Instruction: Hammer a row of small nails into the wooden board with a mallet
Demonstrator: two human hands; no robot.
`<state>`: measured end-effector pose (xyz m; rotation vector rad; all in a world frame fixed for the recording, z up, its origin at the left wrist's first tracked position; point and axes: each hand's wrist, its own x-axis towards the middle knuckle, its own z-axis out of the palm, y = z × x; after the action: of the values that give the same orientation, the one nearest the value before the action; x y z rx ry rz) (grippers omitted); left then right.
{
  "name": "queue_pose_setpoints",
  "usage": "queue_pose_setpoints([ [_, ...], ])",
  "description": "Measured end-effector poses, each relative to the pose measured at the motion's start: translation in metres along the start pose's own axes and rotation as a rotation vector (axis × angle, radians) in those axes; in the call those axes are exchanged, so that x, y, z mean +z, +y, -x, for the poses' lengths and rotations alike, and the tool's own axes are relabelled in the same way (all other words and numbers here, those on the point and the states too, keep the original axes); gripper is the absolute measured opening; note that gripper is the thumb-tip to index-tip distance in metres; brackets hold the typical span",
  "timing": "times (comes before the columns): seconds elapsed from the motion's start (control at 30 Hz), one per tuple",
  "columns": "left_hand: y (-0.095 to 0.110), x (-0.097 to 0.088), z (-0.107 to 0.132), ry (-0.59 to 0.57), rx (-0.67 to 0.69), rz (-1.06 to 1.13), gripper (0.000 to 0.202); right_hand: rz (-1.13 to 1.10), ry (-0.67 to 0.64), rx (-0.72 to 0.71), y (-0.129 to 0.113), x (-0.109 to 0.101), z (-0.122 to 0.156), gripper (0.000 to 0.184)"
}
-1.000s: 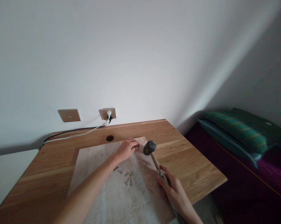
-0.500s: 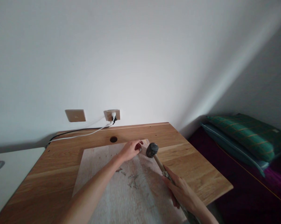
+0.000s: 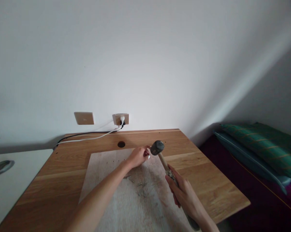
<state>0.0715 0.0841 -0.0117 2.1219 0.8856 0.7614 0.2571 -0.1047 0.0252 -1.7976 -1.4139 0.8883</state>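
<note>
mallet (image 3: 163, 161) held in the right hand (image 3: 181, 190), fingers wrapped tight round the handle, dark head (image 3: 157, 147) at the far end. left hand (image 3: 138, 157) at the far right part of a pale board (image 3: 121, 209), fingertips pinched narrow on a small pale thing (image 3: 149, 157), too small to name. dark head just beside those fingertips in view; cannot tell how far above the board. nearer on the board, slender small pieces (image 3: 141, 194), blurred, lying loose in a cluster, with a few more just beside the left forearm (image 3: 99, 199). small dark marks (image 3: 113, 161) in the board toward its far edge. under the board, a wooden table (image 3: 203, 180) with a round hole (image 3: 121, 144) near the back. on the wall (image 3: 145, 64) behind, a gold-coloured plate (image 3: 84, 118) and, to its right, a socket (image 3: 117, 120) with a white plug (image 3: 122, 119) in it, and a white cable (image 3: 94, 139) and a black cable (image 3: 75, 134) trailing left along the table's back edge. at the far left, a white surface (image 3: 17, 190) with a grey oval fitting (image 3: 1, 168). to the right, well apart from the board, a green pillow (image 3: 264, 145) with yellowish lines on top of a blue pillow (image 3: 252, 166), both on a purple cover (image 3: 212, 151).
</note>
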Motion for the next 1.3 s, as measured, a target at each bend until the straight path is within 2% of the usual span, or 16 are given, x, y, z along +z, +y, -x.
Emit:
queue_pose_setpoints([
  [0.17,0.001,-0.002,0.000,0.015,-0.001,-0.021,0.048,0.083,-0.043,0.045,-0.009,0.003,-0.001,0.084],
  [0.33,-0.001,-0.001,-0.001,-0.005,-0.020,-0.013,0.045,0.140,-0.021,0.036,-0.014,0.003,0.000,0.084],
  [0.7,-0.001,-0.001,0.000,0.019,0.002,-0.040,0.049,0.109,-0.004,0.023,-0.013,0.008,0.001,0.082],
  [0.93,-0.002,-0.001,0.000,0.006,-0.004,-0.026,0.047,0.145,-0.022,0.041,-0.018,0.006,0.001,0.086],
  [1.1,-0.004,0.001,0.000,0.028,0.028,-0.055,0.040,0.144,0.022,0.009,-0.020,0.005,0.000,0.085],
  [1.3,-0.003,0.002,-0.001,0.024,-0.015,-0.041,0.054,0.140,0.003,0.028,-0.018,0.008,0.002,0.087],
])
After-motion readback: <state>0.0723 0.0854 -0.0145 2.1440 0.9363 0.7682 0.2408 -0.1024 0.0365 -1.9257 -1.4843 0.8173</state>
